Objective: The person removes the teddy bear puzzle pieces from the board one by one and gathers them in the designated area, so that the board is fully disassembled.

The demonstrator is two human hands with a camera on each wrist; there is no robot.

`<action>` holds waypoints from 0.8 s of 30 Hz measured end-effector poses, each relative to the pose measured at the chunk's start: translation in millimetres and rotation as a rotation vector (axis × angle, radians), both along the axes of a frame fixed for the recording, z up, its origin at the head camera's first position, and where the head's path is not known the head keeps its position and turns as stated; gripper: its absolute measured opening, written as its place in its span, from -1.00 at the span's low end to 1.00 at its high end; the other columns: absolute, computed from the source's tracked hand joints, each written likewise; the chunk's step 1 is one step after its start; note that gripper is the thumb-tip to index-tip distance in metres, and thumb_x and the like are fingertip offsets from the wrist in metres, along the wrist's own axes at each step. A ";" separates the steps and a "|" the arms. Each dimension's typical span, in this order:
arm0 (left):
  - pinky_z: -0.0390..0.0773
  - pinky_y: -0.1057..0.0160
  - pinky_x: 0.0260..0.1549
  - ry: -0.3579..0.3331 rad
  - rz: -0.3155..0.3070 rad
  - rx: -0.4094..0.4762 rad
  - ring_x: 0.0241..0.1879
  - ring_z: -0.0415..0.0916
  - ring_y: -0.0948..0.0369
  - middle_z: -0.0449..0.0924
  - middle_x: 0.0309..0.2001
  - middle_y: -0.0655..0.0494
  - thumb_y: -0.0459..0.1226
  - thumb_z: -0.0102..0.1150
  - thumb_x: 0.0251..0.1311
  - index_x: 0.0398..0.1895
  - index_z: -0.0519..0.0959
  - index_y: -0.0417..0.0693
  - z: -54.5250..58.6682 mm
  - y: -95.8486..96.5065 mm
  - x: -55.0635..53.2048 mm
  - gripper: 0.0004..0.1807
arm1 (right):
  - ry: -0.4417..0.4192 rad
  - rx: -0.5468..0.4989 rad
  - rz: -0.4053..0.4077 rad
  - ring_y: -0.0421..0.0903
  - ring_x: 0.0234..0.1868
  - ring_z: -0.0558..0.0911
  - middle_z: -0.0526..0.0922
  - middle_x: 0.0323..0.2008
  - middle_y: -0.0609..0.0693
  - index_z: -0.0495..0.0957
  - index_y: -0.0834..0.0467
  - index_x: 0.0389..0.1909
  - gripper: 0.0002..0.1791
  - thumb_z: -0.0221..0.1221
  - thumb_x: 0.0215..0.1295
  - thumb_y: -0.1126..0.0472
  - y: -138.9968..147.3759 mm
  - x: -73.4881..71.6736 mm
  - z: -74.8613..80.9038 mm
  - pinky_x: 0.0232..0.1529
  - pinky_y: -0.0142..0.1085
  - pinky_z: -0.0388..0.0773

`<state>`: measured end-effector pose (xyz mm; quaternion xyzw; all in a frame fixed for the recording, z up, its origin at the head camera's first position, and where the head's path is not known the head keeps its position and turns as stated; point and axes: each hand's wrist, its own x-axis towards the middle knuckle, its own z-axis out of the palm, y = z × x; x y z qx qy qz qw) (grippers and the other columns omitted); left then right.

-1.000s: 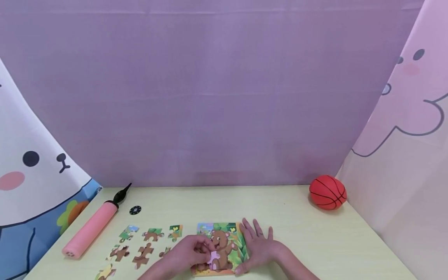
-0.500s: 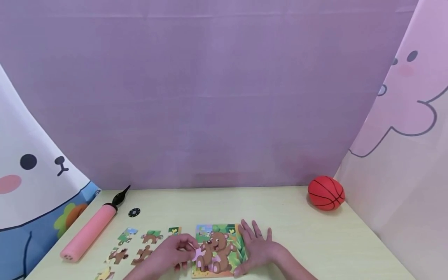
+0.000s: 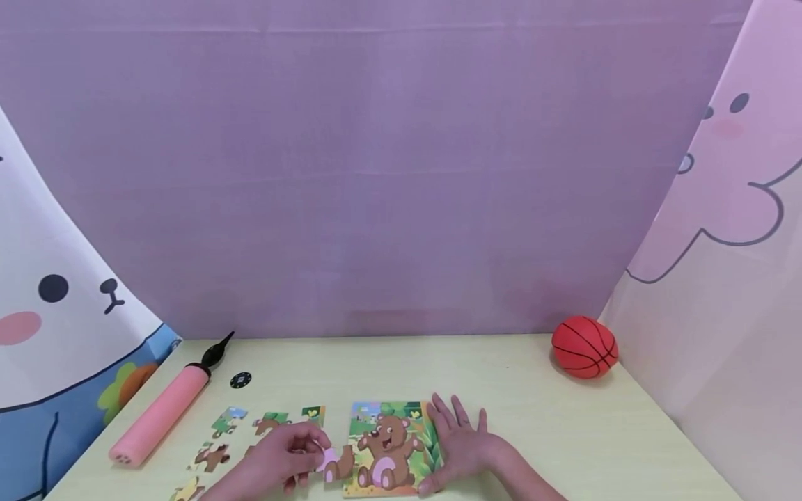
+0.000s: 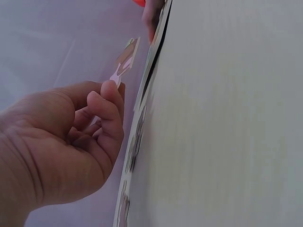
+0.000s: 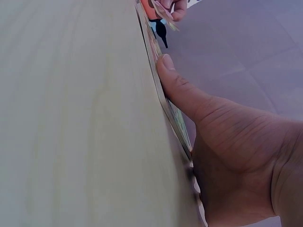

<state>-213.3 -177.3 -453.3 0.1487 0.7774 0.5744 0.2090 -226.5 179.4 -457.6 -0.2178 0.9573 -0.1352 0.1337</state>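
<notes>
Pinched between the thumb and fingertips of my left hand (image 3: 285, 449) is a jigsaw puzzle piece (image 3: 339, 465) showing brown bear legs and some pink. In the left wrist view the piece (image 4: 127, 59) is held up off the table, tilted. It is just left of a square bear picture board (image 3: 360, 491), overlapping its left edge in the head view. My right hand (image 3: 464, 445) lies with fingers spread along the board's right edge. Its thumb (image 5: 177, 85) rests on the board's rim in the right wrist view.
Several loose puzzle pieces (image 3: 213, 456) lie left of the board, partly hidden by the left forearm. A pink hand pump (image 3: 159, 417) with a black nozzle lies at the left. Near it is a black round chip (image 3: 241, 380). A red basketball (image 3: 585, 346) sits back right.
My left hand has moved left, carrying the puzzle piece from over the board to beside its left edge and uncovering the bear picture. The right hand has stayed at the board's right edge.
</notes>
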 end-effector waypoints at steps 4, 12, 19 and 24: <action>0.45 0.32 -0.63 -0.003 0.017 -0.037 -0.53 0.47 0.18 0.57 -0.32 0.01 -0.30 0.25 0.35 -0.07 0.60 -0.19 -0.4 -9.4 2.4 -0.82 | 0.002 0.006 0.005 0.35 0.55 -0.30 -0.31 0.62 0.15 -0.20 0.18 0.62 0.52 0.24 -0.16 -0.65 -0.1 0.9 2.1 0.21 0.58 -0.36; 0.41 0.31 -0.59 -0.025 0.080 -0.105 -0.52 0.44 0.16 0.55 -0.33 0.03 -0.32 0.21 0.38 -0.03 0.61 -0.17 -1.3 -26.4 9.6 -0.82 | 0.015 0.029 -0.007 0.36 0.55 -0.25 -0.24 0.61 0.19 -0.14 0.23 0.60 0.44 0.37 -0.07 -0.48 -3.9 7.5 11.6 0.24 0.57 -0.29; 0.42 0.32 -0.55 -0.016 0.145 -0.169 -0.48 0.48 0.15 0.56 -0.33 0.07 -0.35 0.26 0.32 -0.02 0.64 -0.18 -3.4 -39.5 13.4 -0.80 | 0.016 0.024 -0.004 0.36 0.55 -0.25 -0.23 0.61 0.19 -0.12 0.23 0.60 0.44 0.34 -0.09 -0.52 -4.0 7.7 9.9 0.25 0.56 -0.29; 0.45 0.29 -0.50 -0.020 0.159 -0.194 -0.44 0.45 0.14 0.56 -0.36 0.08 -0.32 0.27 0.32 -0.02 0.64 -0.18 -4.2 -50.5 15.1 -0.79 | 0.016 0.016 -0.004 0.36 0.55 -0.25 -0.23 0.61 0.19 -0.12 0.23 0.60 0.45 0.33 -0.10 -0.54 -3.4 8.0 9.8 0.25 0.56 -0.30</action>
